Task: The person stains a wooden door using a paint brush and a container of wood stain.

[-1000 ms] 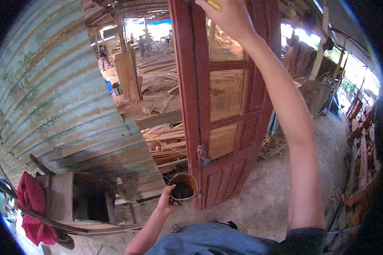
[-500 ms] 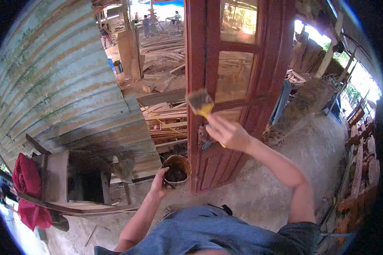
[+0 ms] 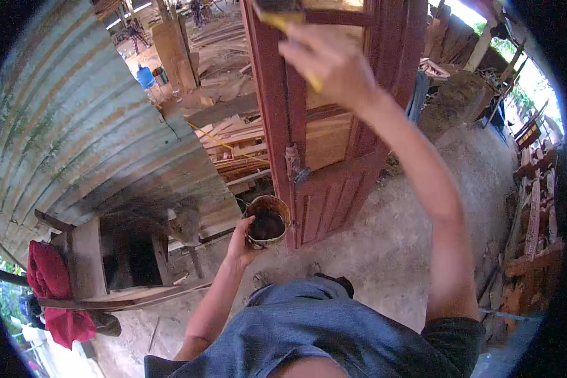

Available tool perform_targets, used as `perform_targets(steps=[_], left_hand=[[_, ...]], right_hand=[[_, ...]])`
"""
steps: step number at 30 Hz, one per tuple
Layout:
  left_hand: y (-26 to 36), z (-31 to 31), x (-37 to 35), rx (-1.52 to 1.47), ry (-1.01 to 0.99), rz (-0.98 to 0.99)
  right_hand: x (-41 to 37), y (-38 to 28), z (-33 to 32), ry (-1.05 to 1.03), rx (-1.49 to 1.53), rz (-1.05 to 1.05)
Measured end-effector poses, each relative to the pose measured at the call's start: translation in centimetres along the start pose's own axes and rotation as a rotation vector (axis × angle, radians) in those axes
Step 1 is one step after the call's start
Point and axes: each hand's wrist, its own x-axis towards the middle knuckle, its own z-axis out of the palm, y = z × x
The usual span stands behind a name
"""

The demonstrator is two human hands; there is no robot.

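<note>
Fingers of my right hand (image 3: pixel 337 66) are closed round the yellow handle of a paintbrush (image 3: pixel 273 21), raised high at the upper part of the door. Motion blurs the hand and brush a little. The reddish-brown wooden door (image 3: pixel 331 214) stands upright in front of me, with glass panes and a knob (image 3: pixel 301 174) on its lock plate. Lower down, my left hand (image 3: pixel 238 244) grips a small bucket (image 3: pixel 277 206) by its side, thumb over the rim. Dark liquid lies in the bottom of the bucket, which is close to the door's lower left edge.
A rusty corrugated metal sheet (image 3: pixel 88 120) leans on the left above a wooden box (image 3: pixel 85 261) and a red cloth (image 3: pixel 49 271). Behind the door lie stacked planks (image 3: pixel 233 142). Carved wood pieces (image 3: pixel 535 220) line the right side. Concrete floor (image 3: pixel 384 258) spreads around me.
My right hand has lifted the paintbrush up along the door, from mid-height to near the top of view. The view has tilted downward, and the bucket appears higher and slightly further right.
</note>
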Motion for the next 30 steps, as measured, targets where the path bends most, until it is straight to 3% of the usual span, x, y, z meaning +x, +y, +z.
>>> perform_targets(steps=[2,7,10,12,14,15,16,19,20,21,22,23,25,26,30], left_hand=[[-0.6,-0.1,-0.1,-0.059,-0.023,0.004],[0.3,1.2,-2.2,-0.044,0.088,-0.007],[0.5,0.8,-1.9,-0.001,0.045,0.049],[1.1,2.5,-3.3,0.024,0.041,0.078],[1.2,2.2,-3.0,0.052,0.040,0.108],[0.7,0.7,-1.2,0.002,0.012,0.077],[0.5,0.0,-0.2,-0.053,-0.017,0.047],[0.9,1.4,-1.4,-0.069,-0.027,0.011],[0.8,1.5,-1.4,-0.072,-0.027,0.012],[0.7,1.5,-1.5,-0.061,-0.019,0.008],[0.6,1.6,-1.5,-0.050,-0.011,0.002],[0.5,2.2,-2.1,-0.049,-0.013,0.001],[0.5,3.6,-3.5,0.018,0.065,0.052],[0.4,4.1,-4.0,0.016,0.063,0.056],[0.8,4.6,-5.4,-0.042,0.049,0.088]], right_hand=[[-5.9,-4.0,2.2,-0.072,-0.030,-0.020],[-17.5,-12.2,0.0,-0.418,0.250,-0.087],[-17.6,-12.3,-1.2,-0.456,0.363,-0.030],[-14.7,-9.8,-1.1,-0.505,0.729,0.234],[-11.4,-6.4,-0.8,-0.600,0.747,0.416],[-7.7,-4.0,-1.9,-0.749,0.717,0.480],[-6.2,-1.7,-1.9,-0.548,0.706,0.415],[0.5,3.2,-4.1,-0.328,0.582,0.381],[2.5,3.9,-5.3,-0.259,0.645,0.431],[4.0,5.2,-5.9,-0.266,0.477,0.578],[6.3,6.0,-6.4,-0.209,0.760,0.543],[6.8,6.8,-5.7,-0.210,0.757,0.544],[7.3,8.6,-4.2,0.032,0.412,0.249],[6.9,8.6,-3.1,0.029,0.208,0.231],[0.3,4.0,-0.3,0.018,0.044,0.014]])
